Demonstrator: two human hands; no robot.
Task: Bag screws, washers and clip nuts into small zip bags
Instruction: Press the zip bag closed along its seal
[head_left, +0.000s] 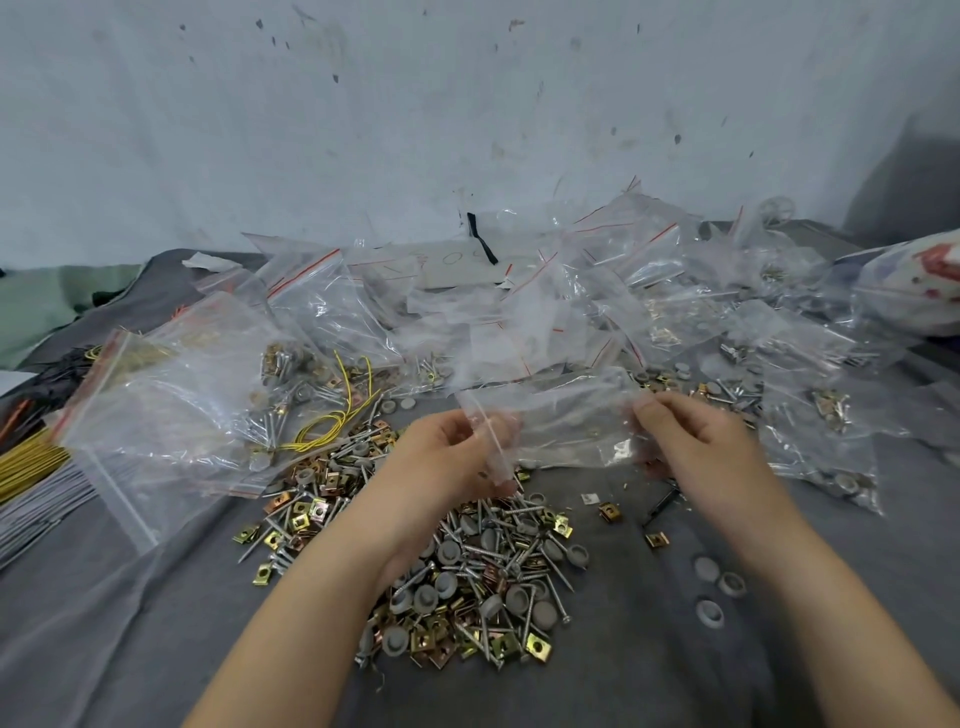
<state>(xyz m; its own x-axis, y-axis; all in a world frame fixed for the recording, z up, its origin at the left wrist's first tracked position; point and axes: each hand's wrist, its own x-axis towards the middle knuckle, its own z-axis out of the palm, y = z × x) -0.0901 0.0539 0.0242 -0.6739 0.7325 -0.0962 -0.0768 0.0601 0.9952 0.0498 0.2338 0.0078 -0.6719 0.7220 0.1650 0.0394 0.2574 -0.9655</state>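
Zip bag (566, 421) edges in left hand (447, 460), right hand (698, 441)

A clear small zip bag (558, 421) is held stretched sideways at centre frame. In the lower centre lies a loose pile (483, 577) of silver screws (557, 597), grey domed washers (544, 613) and brass-coloured clip nuts (537, 644). Filled bags (675, 306) with red strips heap across the upper right.

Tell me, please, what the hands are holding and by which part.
One small clear zip bag, held between them: the left hand pinches its left end, the right hand its right end.
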